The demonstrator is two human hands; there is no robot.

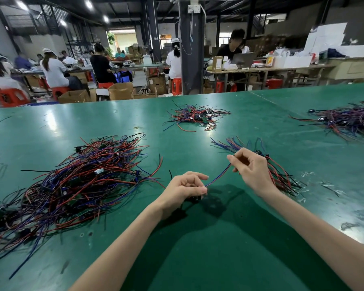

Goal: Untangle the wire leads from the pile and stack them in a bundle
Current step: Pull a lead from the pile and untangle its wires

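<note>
the far-right tangle of red, blue and black wire leads [349,119] is blurred and cut off by the edge.

A factory assembly hall.
A long green table [198,127] carries heaps of wire leads [78,181]; behind it, seated workers [53,68] on red plastic stools [12,96] bend over other tables, with cardboard boxes [120,90] on the floor, a dark steel pillar [192,59] and ceiling lights [88,4] overhead.
</note>
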